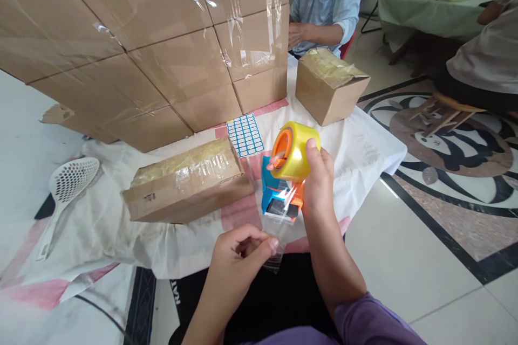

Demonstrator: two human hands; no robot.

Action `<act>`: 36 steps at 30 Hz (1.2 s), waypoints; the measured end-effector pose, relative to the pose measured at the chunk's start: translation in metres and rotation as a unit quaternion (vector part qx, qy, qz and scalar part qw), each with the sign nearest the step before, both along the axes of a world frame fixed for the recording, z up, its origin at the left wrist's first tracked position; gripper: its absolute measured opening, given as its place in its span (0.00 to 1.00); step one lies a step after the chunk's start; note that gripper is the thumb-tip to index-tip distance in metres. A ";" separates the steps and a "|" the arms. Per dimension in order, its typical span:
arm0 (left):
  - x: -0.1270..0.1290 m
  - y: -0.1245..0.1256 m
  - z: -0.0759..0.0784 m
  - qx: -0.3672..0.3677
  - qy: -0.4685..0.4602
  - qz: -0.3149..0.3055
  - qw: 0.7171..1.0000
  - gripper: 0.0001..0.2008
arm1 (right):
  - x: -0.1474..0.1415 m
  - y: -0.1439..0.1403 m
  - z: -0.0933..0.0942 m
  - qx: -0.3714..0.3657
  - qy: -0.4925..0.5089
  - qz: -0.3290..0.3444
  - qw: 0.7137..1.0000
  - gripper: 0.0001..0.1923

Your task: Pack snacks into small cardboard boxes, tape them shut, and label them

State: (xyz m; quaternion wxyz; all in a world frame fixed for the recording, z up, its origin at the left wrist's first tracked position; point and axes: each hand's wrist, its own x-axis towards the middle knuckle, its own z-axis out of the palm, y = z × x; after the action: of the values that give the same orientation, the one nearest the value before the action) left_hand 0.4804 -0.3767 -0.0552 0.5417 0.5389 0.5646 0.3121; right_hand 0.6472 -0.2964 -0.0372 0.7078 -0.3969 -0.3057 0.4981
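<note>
stacked cartons (162,38) | sealed box (186,183) | label sheet (245,135) | slotted ladle (67,188)

Tape dispenser (288,172) was held above a cloth (364,151) on the floor. A taped box (186,183) lay to its left, a slotted scoop (67,188) farther left; stacked cartons (141,48) stood behind, a small box (329,83) behind-right.

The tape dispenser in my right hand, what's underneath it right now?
Under the tape dispenser hangs a clear strip of tape, pinched by the left hand. Below lies the white cloth with a pink stripe. The right hand hides the cloth beyond it.
</note>
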 end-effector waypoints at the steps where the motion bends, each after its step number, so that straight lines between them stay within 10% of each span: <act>1: 0.001 0.000 -0.001 0.002 0.005 0.001 1.000 0.15 | 0.000 0.000 0.000 -0.001 0.005 0.017 1.000 0.27; 36: 0.008 0.009 -0.017 0.101 0.049 0.025 0.993 0.14 | 0.003 0.000 -0.008 -0.024 0.023 0.089 0.995 0.35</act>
State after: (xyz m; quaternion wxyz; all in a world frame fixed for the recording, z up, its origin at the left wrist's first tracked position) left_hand 0.4882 -0.3678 -0.0720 0.4480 0.5916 0.5692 0.3541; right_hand 0.6504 -0.2960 -0.0449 0.6578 -0.3737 -0.3115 0.5750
